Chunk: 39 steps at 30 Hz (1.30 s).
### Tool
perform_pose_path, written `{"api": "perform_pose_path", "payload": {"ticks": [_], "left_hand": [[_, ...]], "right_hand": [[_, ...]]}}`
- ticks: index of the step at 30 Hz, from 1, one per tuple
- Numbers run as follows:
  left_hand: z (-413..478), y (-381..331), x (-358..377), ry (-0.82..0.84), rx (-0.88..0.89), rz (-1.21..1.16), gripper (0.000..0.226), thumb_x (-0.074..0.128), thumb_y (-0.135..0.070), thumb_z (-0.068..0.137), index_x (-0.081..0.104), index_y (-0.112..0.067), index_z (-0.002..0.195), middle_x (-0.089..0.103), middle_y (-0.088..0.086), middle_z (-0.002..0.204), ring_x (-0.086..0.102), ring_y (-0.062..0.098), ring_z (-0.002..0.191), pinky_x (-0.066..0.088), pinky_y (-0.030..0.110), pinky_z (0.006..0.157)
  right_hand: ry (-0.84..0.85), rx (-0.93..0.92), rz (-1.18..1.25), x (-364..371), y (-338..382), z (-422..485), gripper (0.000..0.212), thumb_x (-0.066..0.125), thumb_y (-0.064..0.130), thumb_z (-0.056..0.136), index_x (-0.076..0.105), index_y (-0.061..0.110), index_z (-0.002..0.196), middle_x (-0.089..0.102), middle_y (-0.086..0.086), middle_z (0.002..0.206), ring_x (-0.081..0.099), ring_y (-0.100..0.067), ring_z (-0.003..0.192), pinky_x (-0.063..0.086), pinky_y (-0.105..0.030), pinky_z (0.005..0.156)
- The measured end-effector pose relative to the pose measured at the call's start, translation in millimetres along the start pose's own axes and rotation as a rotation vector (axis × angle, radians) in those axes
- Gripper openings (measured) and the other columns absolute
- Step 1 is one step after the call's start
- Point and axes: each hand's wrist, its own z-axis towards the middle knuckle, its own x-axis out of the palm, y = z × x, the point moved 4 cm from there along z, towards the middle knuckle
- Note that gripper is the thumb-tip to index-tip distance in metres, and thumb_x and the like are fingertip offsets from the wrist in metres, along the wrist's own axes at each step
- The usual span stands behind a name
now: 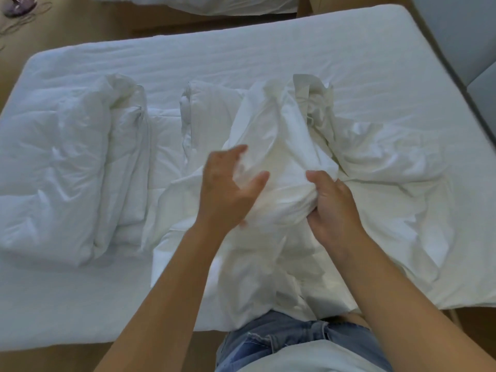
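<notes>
A crumpled white cover [281, 124] lies bunched up in the middle of the white mattress [268, 55]. My right hand [332, 208] grips a gathered bundle of this fabric, thumb on top and fingers curled under it. My left hand [228, 186] sits against the left side of the same bunch, fingers spread and only slightly bent, touching the cloth. The cover trails down toward my waist and spreads out to the right [397, 183].
A folded white duvet [61, 167] lies on the mattress at the left. A folded white pillow or pad [206, 108] sits behind the cover. Wooden floor [80, 30] surrounds the bed, with another white bed at the top edge [214, 4] and a grey panel at the right [461, 36].
</notes>
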Motion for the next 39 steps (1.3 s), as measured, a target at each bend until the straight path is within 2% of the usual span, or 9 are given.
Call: {"api": "perform_pose_path", "payload": {"ticks": [3, 5, 7, 11, 13, 21, 29, 35, 39], "left_hand": [[22.4, 30.3, 13.9, 0.240, -0.199, 0.308, 0.092, 0.070, -0.053, 0.073, 0.025, -0.021, 0.147, 0.032, 0.003, 0.147, 0.026, 0.022, 0.138, 0.025, 0.032, 0.107], [29.8, 33.3, 30.4, 0.338, -0.237, 0.170, 0.040, 0.062, -0.033, 0.085, 0.054, -0.013, 0.119, 0.058, 0.005, 0.116, 0.051, 0.028, 0.119, 0.035, 0.022, 0.080], [40.1, 32.1, 29.6, 0.158, -0.278, -0.008, 0.014, 0.051, -0.014, 0.091, 0.062, -0.009, 0.084, 0.064, 0.015, 0.091, 0.061, 0.033, 0.096, 0.035, 0.029, 0.066], [64.5, 61.8, -14.3, -0.283, -0.655, -0.793, 0.016, 0.054, -0.018, 0.088, 0.067, -0.012, 0.080, 0.070, 0.005, 0.081, 0.066, 0.024, 0.084, 0.053, 0.032, 0.067], [68.7, 75.3, -26.2, -0.245, -0.713, -0.699, 0.017, 0.056, -0.026, 0.085, 0.065, -0.011, 0.084, 0.068, -0.001, 0.070, 0.065, 0.021, 0.074, 0.049, 0.024, 0.055], [37.3, 49.7, 24.9, 0.466, -0.350, 0.097, 0.040, 0.070, -0.031, 0.083, 0.063, -0.010, 0.116, 0.061, 0.000, 0.101, 0.057, 0.017, 0.091, 0.044, 0.028, 0.077], [24.7, 13.1, 61.4, 0.375, -0.348, -0.231, 0.022, 0.051, -0.023, 0.093, 0.060, -0.017, 0.113, 0.064, -0.006, 0.096, 0.061, 0.016, 0.093, 0.049, 0.028, 0.078], [9.0, 9.2, 79.5, 0.572, -0.325, -0.083, 0.032, 0.075, -0.025, 0.074, 0.062, -0.020, 0.102, 0.068, -0.004, 0.092, 0.065, 0.016, 0.087, 0.056, 0.032, 0.077], [45.0, 32.5, 30.8, 0.088, -0.451, -0.252, 0.038, 0.075, -0.011, 0.075, 0.065, -0.001, 0.111, 0.069, 0.013, 0.102, 0.066, 0.024, 0.094, 0.055, 0.042, 0.085]], "right_hand": [[0.024, 0.210, 0.300, -7.3, -2.8, 14.1, 0.014, 0.043, -0.004, 0.078, 0.052, 0.005, 0.072, 0.054, -0.009, 0.073, 0.059, -0.023, 0.071, 0.054, -0.036, 0.072], [0.039, 0.301, 0.379, -9.7, -9.8, 21.2, 0.028, 0.035, -0.004, 0.068, 0.060, 0.001, 0.078, 0.064, -0.015, 0.081, 0.063, -0.031, 0.079, 0.053, -0.044, 0.075], [0.026, 0.322, 0.402, -18.6, -14.4, 27.9, 0.045, 0.036, 0.002, 0.063, 0.065, 0.000, 0.097, 0.068, -0.021, 0.099, 0.064, -0.039, 0.094, 0.050, -0.051, 0.083], [0.179, 0.401, 0.138, -43.1, -16.1, 31.4, 0.038, 0.062, 0.031, 0.081, 0.068, 0.007, 0.109, 0.070, -0.016, 0.107, 0.069, -0.032, 0.095, 0.055, -0.042, 0.077], [0.255, 0.490, -0.049, -46.0, -24.9, 29.2, 0.047, 0.069, 0.027, 0.076, 0.066, 0.002, 0.115, 0.069, -0.016, 0.109, 0.068, -0.029, 0.097, 0.057, -0.040, 0.075], [0.040, 0.177, 0.311, -34.0, -14.9, 47.2, 0.021, 0.045, 0.018, 0.099, 0.065, 0.011, 0.099, 0.071, -0.007, 0.101, 0.069, -0.022, 0.089, 0.053, -0.041, 0.081], [0.130, 0.148, -0.208, -27.9, -11.0, 43.4, 0.073, 0.072, 0.054, 0.063, 0.059, 0.017, 0.124, 0.071, -0.001, 0.111, 0.067, -0.016, 0.102, 0.054, -0.032, 0.088], [-0.073, 0.111, -0.458, -31.7, -12.8, 49.5, 0.029, 0.070, 0.012, 0.078, 0.062, 0.005, 0.105, 0.071, -0.007, 0.087, 0.069, -0.023, 0.077, 0.054, -0.026, 0.060], [-0.381, -0.042, -0.273, -61.2, 5.4, 61.6, 0.029, 0.055, -0.001, 0.080, 0.058, -0.005, 0.109, 0.063, -0.007, 0.088, 0.060, -0.020, 0.074, 0.047, -0.025, 0.062]]}}
